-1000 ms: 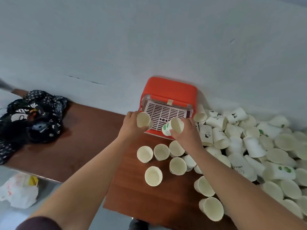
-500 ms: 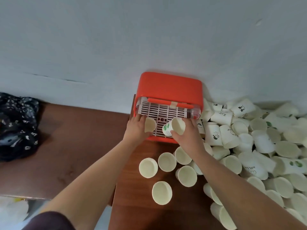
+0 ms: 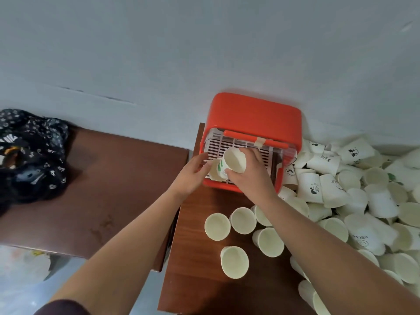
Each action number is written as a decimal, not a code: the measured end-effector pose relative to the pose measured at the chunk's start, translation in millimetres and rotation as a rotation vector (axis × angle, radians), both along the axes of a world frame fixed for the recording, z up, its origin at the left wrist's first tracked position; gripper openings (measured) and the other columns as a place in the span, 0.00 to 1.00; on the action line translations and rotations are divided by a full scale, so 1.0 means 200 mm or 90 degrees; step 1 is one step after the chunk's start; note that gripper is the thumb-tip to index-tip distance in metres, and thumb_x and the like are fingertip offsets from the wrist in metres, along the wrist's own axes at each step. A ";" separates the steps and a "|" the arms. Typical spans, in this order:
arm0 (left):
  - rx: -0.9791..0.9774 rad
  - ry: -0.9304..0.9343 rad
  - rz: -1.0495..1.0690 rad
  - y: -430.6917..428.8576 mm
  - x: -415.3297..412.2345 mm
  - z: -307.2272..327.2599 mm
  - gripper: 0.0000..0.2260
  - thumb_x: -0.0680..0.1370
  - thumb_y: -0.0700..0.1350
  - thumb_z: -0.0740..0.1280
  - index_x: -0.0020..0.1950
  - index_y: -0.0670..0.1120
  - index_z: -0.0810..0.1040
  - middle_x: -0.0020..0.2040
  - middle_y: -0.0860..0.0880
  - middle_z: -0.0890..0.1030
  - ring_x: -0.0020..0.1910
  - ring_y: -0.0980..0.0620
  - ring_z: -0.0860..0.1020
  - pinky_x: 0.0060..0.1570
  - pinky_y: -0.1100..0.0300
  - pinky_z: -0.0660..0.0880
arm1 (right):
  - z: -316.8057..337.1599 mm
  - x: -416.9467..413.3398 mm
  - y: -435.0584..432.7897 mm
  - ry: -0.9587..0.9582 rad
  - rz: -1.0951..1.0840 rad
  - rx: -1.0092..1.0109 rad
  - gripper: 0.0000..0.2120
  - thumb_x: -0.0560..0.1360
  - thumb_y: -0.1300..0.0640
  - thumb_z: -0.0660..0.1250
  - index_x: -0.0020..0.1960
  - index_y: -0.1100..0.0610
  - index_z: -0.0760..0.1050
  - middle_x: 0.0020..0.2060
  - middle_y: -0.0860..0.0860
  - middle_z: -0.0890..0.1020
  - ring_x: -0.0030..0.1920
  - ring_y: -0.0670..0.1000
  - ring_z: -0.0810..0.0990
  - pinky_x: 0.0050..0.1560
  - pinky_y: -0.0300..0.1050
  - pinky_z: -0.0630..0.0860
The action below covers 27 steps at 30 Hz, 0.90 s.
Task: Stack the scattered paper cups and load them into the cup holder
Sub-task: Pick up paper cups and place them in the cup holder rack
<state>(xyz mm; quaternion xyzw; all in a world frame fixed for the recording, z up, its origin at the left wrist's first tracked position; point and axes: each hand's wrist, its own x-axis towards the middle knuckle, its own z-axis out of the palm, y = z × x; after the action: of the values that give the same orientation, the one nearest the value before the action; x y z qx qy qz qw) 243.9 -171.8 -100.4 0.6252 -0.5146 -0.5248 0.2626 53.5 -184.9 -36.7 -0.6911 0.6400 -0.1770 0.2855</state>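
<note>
Right grip (image 3: 250, 176): curling round a green-printed cup (image 3: 235, 160), its mouth facing the camera, over the white grille of the orange cup holder (image 3: 254, 119).
Left grip (image 3: 191, 176): holding a second cup (image 3: 216, 176) against the first one's base.
Loose cups (image 3: 341, 201): lying heaped on the desk (image 3: 193, 280), right of the holder.

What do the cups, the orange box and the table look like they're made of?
Cups: thin matte paper, cream inside, some printed outside. Orange box: smooth, slightly glossy moulded plastic with rounded corners, probably. Table: reddish-brown wood grain with a sheen; solid wood or laminate, I cannot tell.
</note>
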 end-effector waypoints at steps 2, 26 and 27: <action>-0.002 0.015 0.000 0.01 -0.01 0.03 0.29 0.79 0.67 0.58 0.77 0.54 0.67 0.74 0.55 0.72 0.70 0.56 0.72 0.70 0.56 0.68 | -0.02 0.04 -0.02 0.010 0.030 -0.011 0.32 0.71 0.49 0.75 0.71 0.54 0.68 0.66 0.48 0.71 0.67 0.49 0.71 0.65 0.45 0.70; -0.129 -0.209 -0.011 0.24 0.00 0.09 0.15 0.79 0.45 0.66 0.66 0.47 0.77 0.59 0.50 0.77 0.55 0.55 0.77 0.57 0.60 0.75 | -0.11 -0.14 0.18 0.091 0.156 0.075 0.30 0.76 0.50 0.70 0.74 0.55 0.65 0.71 0.52 0.67 0.72 0.53 0.66 0.73 0.51 0.65; -0.112 -0.212 -0.019 0.30 0.01 0.10 0.14 0.79 0.45 0.66 0.64 0.47 0.78 0.57 0.50 0.77 0.53 0.55 0.78 0.56 0.61 0.74 | -0.10 -0.20 0.23 0.100 0.177 0.078 0.28 0.76 0.50 0.69 0.73 0.55 0.66 0.70 0.51 0.68 0.71 0.52 0.66 0.72 0.51 0.66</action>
<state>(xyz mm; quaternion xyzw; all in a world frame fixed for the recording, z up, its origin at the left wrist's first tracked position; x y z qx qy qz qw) 245.2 -112.1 -79.6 0.6704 -0.6039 -0.3710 0.2196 14.4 -138.0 -57.2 -0.7660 0.5682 -0.0417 0.2977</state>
